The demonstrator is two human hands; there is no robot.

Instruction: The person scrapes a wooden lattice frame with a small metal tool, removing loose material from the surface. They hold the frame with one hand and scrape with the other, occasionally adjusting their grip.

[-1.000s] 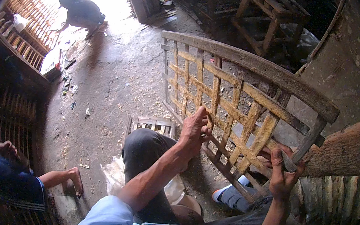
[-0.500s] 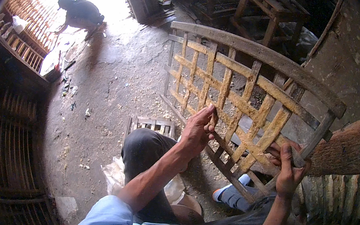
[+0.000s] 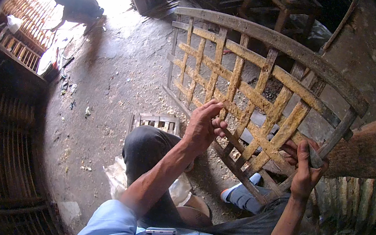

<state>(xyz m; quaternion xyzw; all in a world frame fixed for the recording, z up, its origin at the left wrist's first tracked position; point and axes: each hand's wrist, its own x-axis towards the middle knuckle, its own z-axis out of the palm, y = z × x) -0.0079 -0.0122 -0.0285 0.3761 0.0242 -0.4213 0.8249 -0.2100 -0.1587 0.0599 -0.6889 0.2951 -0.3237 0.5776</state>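
Observation:
A wooden lattice frame leans tilted in front of me, with a curved dark rail along its top. Its crossed slats are coated in a yellow, crusty layer. My right hand grips the frame's lower right end, thumb on the near side and fingers behind the slats. At the lower middle of the lattice, my left hand is closed, fingers curled and fingertips against or just before a slat. Anything inside those fingers is hidden. My legs are bent below the frame.
A smaller slatted wooden piece lies on the floor beyond my knee. White plastic sheeting is beside my leg. A person crouches far left by bamboo slats. A wooden stool stands behind the frame, a thick log at right.
The view has shifted slightly, and the frame's far end appears a little higher. My left hand has moved slightly along the lattice, its fingers more curled. My right hand keeps its grip.

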